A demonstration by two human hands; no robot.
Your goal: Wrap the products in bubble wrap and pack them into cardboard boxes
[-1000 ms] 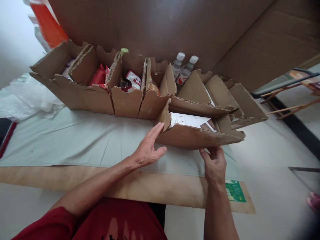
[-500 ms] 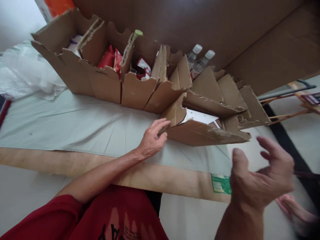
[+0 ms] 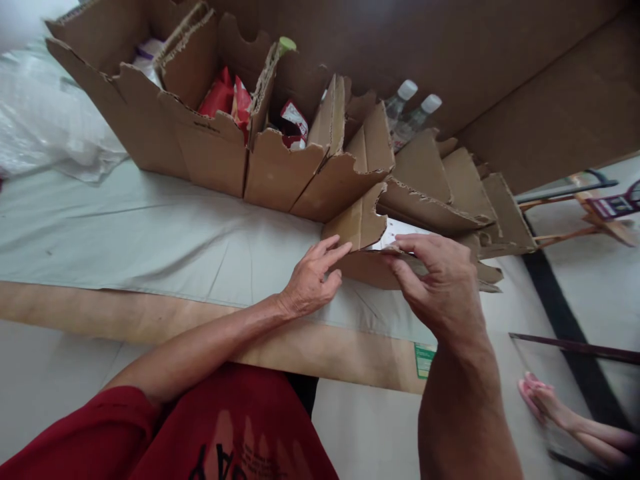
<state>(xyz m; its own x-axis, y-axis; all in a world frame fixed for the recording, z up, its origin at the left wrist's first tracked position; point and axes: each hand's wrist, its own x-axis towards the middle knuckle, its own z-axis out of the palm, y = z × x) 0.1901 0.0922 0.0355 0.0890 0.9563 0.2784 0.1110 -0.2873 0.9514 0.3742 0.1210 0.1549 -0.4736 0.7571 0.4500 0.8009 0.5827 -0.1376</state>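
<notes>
In front of the others sits a low cardboard box (image 3: 357, 223) with a white item (image 3: 407, 228) showing inside it. My right hand (image 3: 440, 280) pinches the near wall of this box, thumb outside and fingers over the rim. Its fingertips partly cover the white item. My left hand (image 3: 313, 280) is open at the box's left end, fingers stretched out, with fingertips at the cardboard. Behind stands a row of cut cardboard boxes (image 3: 280, 177) holding red packets (image 3: 225, 97), a red-and-white package (image 3: 295, 123) and other items.
Two clear bottles (image 3: 420, 113) with white caps stand behind the row. A tall cardboard panel (image 3: 545, 87) rises at the back. Crumpled clear plastic (image 3: 60, 113) lies at left on the green cloth (image 3: 150, 233). Another person's foot (image 3: 543, 393) is at lower right.
My right hand has moved left and inward from open air onto the front box's near wall, closing on it. My left hand stays at the box's left end. The view has shifted slightly.
</notes>
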